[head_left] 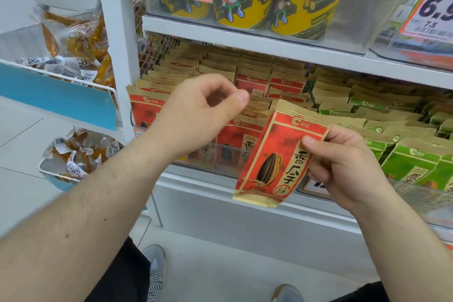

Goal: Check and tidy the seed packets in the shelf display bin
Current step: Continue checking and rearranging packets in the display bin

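Red seed packet [274, 157] (kraft-edged, tilted) pinched by right hand [343, 167].

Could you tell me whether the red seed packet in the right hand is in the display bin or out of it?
Out. The right hand pinches the red packet in front of the bin.
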Demonstrator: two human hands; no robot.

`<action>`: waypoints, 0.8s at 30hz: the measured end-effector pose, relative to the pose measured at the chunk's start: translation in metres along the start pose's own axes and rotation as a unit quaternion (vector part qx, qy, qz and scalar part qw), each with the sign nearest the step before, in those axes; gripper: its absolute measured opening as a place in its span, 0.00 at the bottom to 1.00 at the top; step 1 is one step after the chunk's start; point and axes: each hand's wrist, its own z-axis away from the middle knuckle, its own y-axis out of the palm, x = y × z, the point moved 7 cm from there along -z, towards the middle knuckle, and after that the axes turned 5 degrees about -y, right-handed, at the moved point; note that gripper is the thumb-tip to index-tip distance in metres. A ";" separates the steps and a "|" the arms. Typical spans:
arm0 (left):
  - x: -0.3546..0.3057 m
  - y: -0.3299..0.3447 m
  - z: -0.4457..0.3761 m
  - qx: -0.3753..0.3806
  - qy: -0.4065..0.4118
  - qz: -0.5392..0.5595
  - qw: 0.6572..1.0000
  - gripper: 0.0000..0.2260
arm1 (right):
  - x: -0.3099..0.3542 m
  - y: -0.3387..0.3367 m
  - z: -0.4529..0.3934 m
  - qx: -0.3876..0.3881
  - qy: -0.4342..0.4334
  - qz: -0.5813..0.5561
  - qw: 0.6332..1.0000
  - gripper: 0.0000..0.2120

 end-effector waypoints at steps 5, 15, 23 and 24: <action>-0.012 0.016 -0.043 0.029 0.083 -0.240 0.967 0.05 | 0.000 -0.006 -0.001 -0.038 0.010 -0.005 0.999 0.04; 0.017 0.067 -0.084 0.260 0.019 -0.449 0.855 0.17 | 0.000 -0.005 0.000 -0.043 0.029 -0.010 0.999 0.11; 0.003 0.044 -0.078 0.122 0.113 -0.385 0.908 0.24 | 0.004 -0.005 0.002 -0.051 0.030 -0.032 0.998 0.14; -0.003 0.037 -0.071 0.080 0.153 -0.358 0.918 0.22 | 0.005 -0.004 0.002 -0.055 0.028 -0.034 0.997 0.15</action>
